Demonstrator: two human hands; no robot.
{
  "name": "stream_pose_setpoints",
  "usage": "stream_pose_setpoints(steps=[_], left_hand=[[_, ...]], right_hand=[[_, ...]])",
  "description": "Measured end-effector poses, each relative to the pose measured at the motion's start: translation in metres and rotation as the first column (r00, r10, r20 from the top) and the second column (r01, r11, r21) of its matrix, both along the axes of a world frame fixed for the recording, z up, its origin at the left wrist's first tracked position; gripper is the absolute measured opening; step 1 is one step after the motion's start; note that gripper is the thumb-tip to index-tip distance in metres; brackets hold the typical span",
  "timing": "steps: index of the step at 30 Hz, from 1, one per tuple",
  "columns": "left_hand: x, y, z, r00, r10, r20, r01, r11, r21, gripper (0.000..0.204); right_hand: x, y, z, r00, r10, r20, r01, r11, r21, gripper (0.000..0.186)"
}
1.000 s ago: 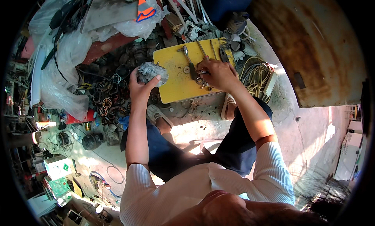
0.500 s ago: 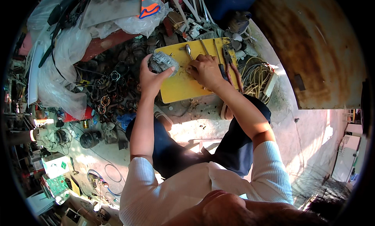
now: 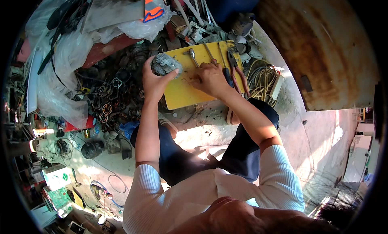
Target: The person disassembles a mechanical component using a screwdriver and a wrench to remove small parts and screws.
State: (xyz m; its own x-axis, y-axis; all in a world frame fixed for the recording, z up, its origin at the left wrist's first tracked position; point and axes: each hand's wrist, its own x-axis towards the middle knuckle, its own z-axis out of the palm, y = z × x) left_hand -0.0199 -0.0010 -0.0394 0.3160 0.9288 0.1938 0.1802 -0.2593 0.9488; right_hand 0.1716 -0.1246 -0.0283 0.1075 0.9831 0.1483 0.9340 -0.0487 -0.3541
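My left hand (image 3: 155, 82) is wrapped round a rough grey metal housing (image 3: 167, 65), held over the left part of a yellow board (image 3: 184, 96). My right hand (image 3: 211, 78) is low over the board's middle with fingers curled; what is under them is hidden. Just beyond these fingers lie a silver ratchet-like tool (image 3: 193, 57) and a long rod-shaped tool (image 3: 208, 51). To the hand's right are a screwdriver (image 3: 227, 75) and red-handled pliers (image 3: 241, 78).
A heap of greasy metal parts (image 3: 111, 94) fills the left, below clear plastic sheeting (image 3: 60, 72). Coiled cables (image 3: 260, 80) and a white power strip (image 3: 276, 86) lie right of the board. A rusty sheet (image 3: 331, 48) stands at upper right, a blue container (image 3: 230, 3) at the back.
My left hand has moved right and upward with the grey housing, over the board. My right hand has shifted left, so the pliers' red handles now show.
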Motion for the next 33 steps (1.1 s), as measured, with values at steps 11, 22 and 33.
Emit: stream_pose_setpoints(steps=[11,22,33], left_hand=[[0.003,-0.011,0.014,0.975,-0.1,-0.199,0.106,0.994,0.021,0.086],[0.005,-0.008,0.028,0.887,-0.291,-0.358,0.318,0.948,0.017,0.09],[-0.007,0.013,0.024,0.869,-0.405,-0.284,0.424,0.906,0.005,0.092]], right_hand=[[0.058,-0.007,-0.002,0.954,-0.296,0.041,0.298,0.953,-0.06,0.03],[0.07,0.011,-0.03,0.877,-0.472,0.094,0.468,0.881,0.067,0.042],[0.093,-0.012,0.031,0.404,-0.237,-0.884,0.152,0.97,-0.19,0.034]])
